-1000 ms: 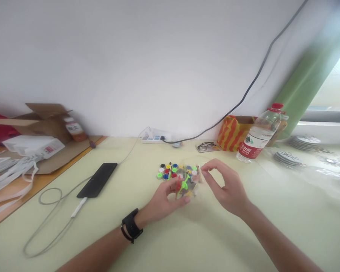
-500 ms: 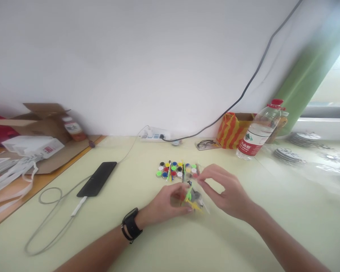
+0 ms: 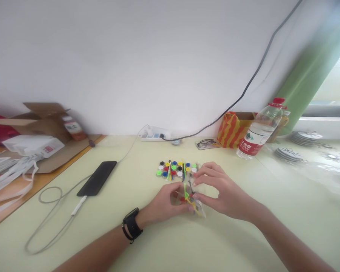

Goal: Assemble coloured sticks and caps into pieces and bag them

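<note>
My left hand (image 3: 166, 202) curls round a small clear plastic bag (image 3: 197, 211), its thumb and fingers closed on it. Green, yellow, red and dark plastic pieces show inside, slightly blurred. From the other side my right hand (image 3: 225, 190) touches the bag near its top, thumb and fingertips bent round it. Just beyond the hands, bottle-cap-like discs (image 3: 164, 174) in several colours lie in rows on the table. Thin coloured plastic sticks (image 3: 184, 170) rest across them. My right fingers hide the right end of the rows.
A black phone (image 3: 98, 178) with a cable lies left on the pale table (image 3: 102, 234). Along the wall stand a power strip (image 3: 154, 136), glasses (image 3: 206, 143), a striped bag (image 3: 232, 129) and a large water bottle (image 3: 259, 130). Stacked discs (image 3: 289, 155) lie right, a cardboard box (image 3: 45, 121) left.
My right hand has moved left and closer to the bag, its fingers now round the bag's upper part. The coloured pieces in the bag have shifted slightly. My left hand has stayed nearly still.
</note>
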`<state>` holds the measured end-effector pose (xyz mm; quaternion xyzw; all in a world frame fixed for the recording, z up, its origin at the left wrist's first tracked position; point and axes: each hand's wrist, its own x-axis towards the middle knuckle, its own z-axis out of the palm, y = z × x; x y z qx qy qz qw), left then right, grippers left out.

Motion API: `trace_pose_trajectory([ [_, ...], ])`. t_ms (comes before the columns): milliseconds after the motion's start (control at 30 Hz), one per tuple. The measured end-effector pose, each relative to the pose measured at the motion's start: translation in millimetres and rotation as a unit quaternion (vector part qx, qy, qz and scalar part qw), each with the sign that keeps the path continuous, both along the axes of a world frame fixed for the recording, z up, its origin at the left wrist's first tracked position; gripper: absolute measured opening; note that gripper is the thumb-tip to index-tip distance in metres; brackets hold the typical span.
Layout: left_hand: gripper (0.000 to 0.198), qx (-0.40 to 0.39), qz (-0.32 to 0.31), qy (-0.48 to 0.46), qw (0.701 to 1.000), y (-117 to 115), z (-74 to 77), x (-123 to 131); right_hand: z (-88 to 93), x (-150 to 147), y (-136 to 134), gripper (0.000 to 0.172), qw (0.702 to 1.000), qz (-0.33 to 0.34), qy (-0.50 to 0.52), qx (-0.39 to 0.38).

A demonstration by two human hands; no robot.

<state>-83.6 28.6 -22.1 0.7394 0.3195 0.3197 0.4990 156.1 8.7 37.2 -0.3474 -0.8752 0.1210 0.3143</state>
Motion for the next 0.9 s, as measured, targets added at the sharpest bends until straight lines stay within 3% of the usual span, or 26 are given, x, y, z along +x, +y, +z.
trace_pose_trajectory([
  [133, 0.032, -0.049, 0.002, -0.055, 0.997, -1, -3.4, 2, 0.8, -2, 2, 0.005, 1.0, -0.01, -0.005, 0.009],
  [300, 0.049, -0.097, -0.017, -0.076, 0.992, 1, -4.0, 0, 1.5, -4, 6, 0.01, 1.0, 0.009, 0.006, 0.022],
  [467, 0.031, -0.068, -0.028, -0.106, 0.992, 3, -2.6, -1, 1.2, -5, 3, 0.011, 0.998, 0.017, 0.052, 0.028],
  [600, 0.058, -0.119, -0.021, -0.122, 0.985, 3, -3.5, 0, -7.1, -6, 1, 0.014, 0.997, 0.003, 0.082, -0.013],
  [667, 0.063, -0.123, -0.01, -0.098, 0.987, 3, -3.5, 1, -16.5, -10, 1, 0.039, 0.99, -0.027, 0.131, -0.04],
  [733, 0.046, -0.102, 0.002, -0.077, 0.992, 4, -3.0, 1, -27.4, -16, 1, 0.072, 0.973, -0.058, 0.203, -0.092],
  [767, 0.037, -0.09, 0.006, -0.072, 0.993, 4, -2.6, 1, -32.6, -19, 2, 0.077, 0.961, -0.062, 0.235, -0.131],
  [833, 0.032, -0.073, 0.025, -0.072, 0.994, 4, -1.9, 1, -41.1, -23, 3, 0.052, 0.941, -0.052, 0.262, -0.208],
  [900, 0.044, -0.082, 0.038, -0.081, 0.993, 5, -1.6, 0, -46.6, -25, 4, 0.021, 0.932, -0.052, 0.259, -0.247],
])
